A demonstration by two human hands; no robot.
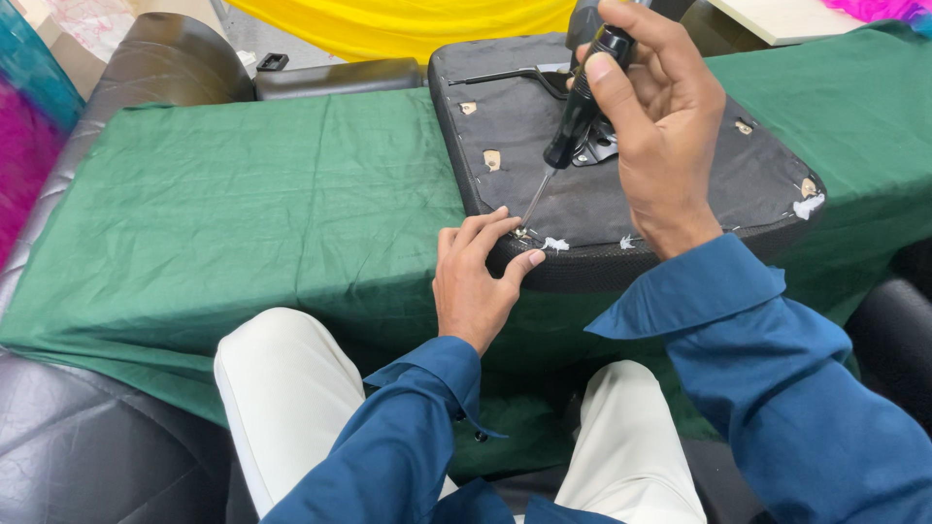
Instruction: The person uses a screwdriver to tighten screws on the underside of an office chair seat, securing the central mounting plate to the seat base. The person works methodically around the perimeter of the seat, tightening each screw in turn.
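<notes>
Covering the table is a creased green cloth [243,204], its front edge hanging down toward the person's pale trousers; black padded seating [87,446] runs along the left and behind, with yellow fabric [408,24] at the far edge and pink and teal fabric [29,126] at the far left. An upturned black seat cushion [544,199] lies on the cloth, its near rim overhanging the table edge; a metal bracket [594,146] sits at its middle. The right hand [660,126] is clenched around the black handle of a screwdriver [573,121], held tilted, its thin shaft slanting down and left; the tip meets the cushion's near rim, just beside the left hand's fingertips [510,225]. The left hand [476,281] presses on that rim with fingers curled, grasping nothing.
</notes>
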